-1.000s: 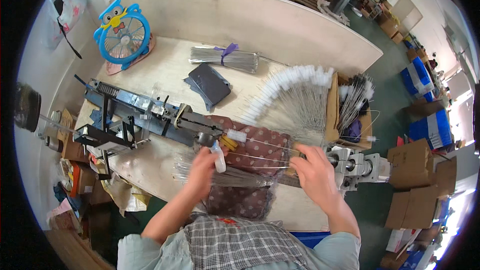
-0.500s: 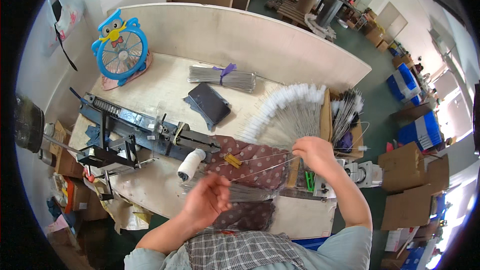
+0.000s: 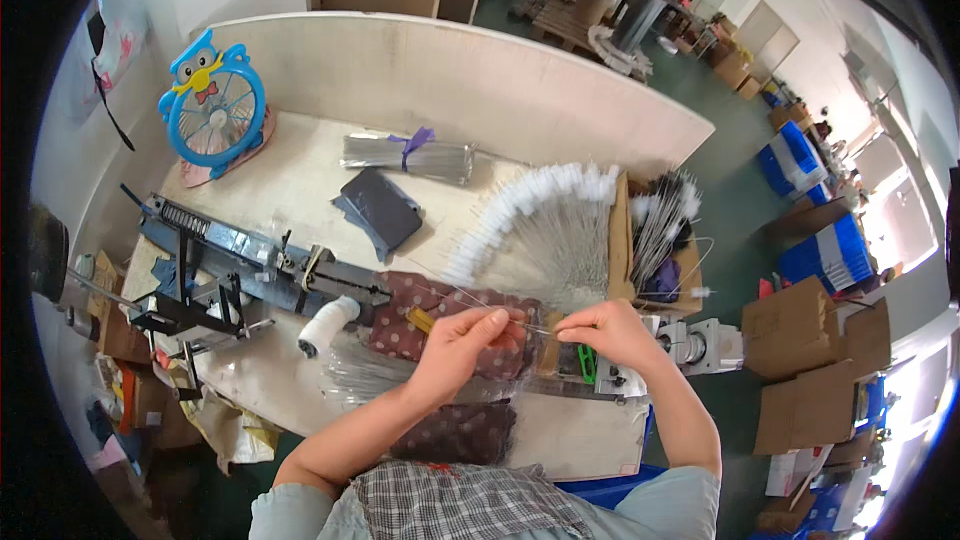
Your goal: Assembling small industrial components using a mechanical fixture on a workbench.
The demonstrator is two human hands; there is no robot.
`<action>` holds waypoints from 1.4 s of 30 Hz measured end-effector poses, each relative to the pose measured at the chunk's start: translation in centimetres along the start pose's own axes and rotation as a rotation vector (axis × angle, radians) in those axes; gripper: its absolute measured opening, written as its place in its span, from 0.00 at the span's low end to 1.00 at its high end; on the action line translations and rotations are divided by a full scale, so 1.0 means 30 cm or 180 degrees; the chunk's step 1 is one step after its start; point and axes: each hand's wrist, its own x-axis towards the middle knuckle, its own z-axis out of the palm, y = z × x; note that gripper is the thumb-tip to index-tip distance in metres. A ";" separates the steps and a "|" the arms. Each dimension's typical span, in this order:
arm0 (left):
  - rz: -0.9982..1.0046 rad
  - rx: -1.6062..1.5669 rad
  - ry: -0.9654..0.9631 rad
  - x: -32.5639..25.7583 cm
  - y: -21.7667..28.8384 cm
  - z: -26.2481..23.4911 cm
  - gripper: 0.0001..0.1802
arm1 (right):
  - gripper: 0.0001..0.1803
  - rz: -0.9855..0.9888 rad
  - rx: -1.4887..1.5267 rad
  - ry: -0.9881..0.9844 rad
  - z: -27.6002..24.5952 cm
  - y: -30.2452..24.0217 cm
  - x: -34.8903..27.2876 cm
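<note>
- The left hand (image 3: 462, 345) has its thumb and index finger pinched together on a thin wire (image 3: 535, 327); the other fingers curl in beneath.
- The right hand (image 3: 605, 330) has its fingers closed at the tips on the same wire, the two hands near each other but apart.
- The wire runs between them, above the brown dotted cloth (image 3: 400, 337) on the worktop (image 3: 290, 180).
- A yellow clip (image 3: 420, 319) lies on the cloth just beside the left hand, and a white spool (image 3: 328, 325) lies farther left.
- Loose metal wires (image 3: 365, 378) lie under the left forearm, which hides part of them.
- A green clip (image 3: 587, 364) sits just below the right hand, near a silver fixture (image 3: 712, 346).
- Beyond the hands, white-tipped brushes (image 3: 540, 190) fan out beside a cardboard box (image 3: 619, 240).
- A dark metal jig (image 3: 255, 265) stretches across the left side; a blue fan (image 3: 215, 120) stands behind it.
- A wire bundle (image 3: 440, 162) with a purple tie lies toward the back panel.
- The red mark on the checked apron (image 3: 470, 495) is too indistinct to read.
</note>
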 end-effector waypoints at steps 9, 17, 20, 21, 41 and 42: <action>0.0179 0.0088 0.0999 -0.107 0.028 -0.025 0.14 | 0.09 -0.2311 -0.0905 0.0437 0.124 -0.148 0.149; -0.0390 -0.0038 0.1656 -0.322 0.010 -0.323 0.14 | 0.07 -0.2318 -0.0930 0.0802 0.348 -0.293 0.294; -0.0223 -0.0676 0.1826 -0.312 0.056 -0.332 0.17 | 0.06 -0.2243 -0.1148 0.0957 0.379 -0.324 0.315; -0.0212 -0.0739 0.1947 -0.291 0.089 -0.299 0.19 | 0.06 -0.2239 -0.1280 0.1007 0.385 -0.331 0.317; 0.0199 -0.0498 0.1350 -0.153 -0.125 -0.253 0.06 | 0.09 -0.2436 -0.1260 0.1559 0.364 -0.195 0.092; 0.0189 -0.0464 0.1352 -0.151 -0.118 -0.259 0.06 | 0.10 -0.2238 -0.1238 0.1247 0.392 -0.167 0.089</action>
